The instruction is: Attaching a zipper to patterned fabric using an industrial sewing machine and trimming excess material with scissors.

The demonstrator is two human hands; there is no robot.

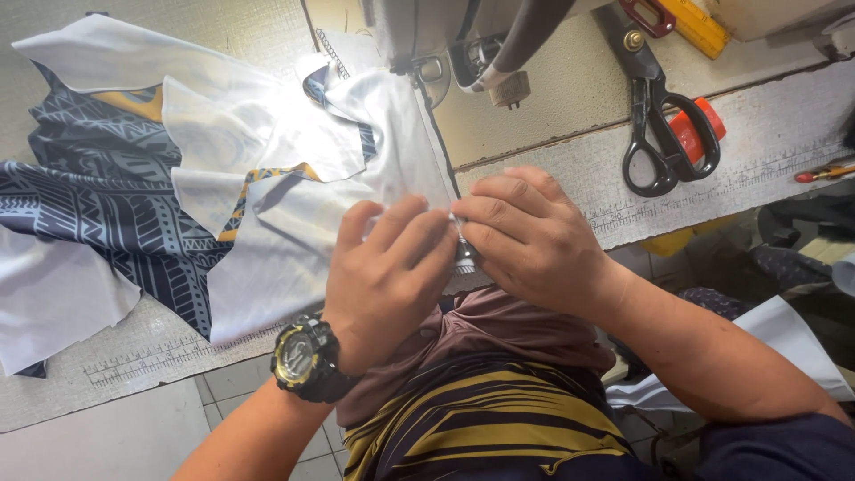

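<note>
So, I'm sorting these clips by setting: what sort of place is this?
Most likely a sewing workshop: a grey sewing machine stands over patterned navy and white fabric, with large black-handled shears on the ruler-marked worktable.

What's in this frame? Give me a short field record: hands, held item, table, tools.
left hand: the left hand, a black and yellow wristwatch on its wrist, fingers curled on the fabric edge
right hand: the right hand pinches the same edge, touching the left
held item: white fabric with a dark blue patterned print, spread over the table
surface: grey sewing table with a printed ruler strip
machine: sewing machine head, top centre
tools: black-handled scissors, lying over an orange cylinder
</note>
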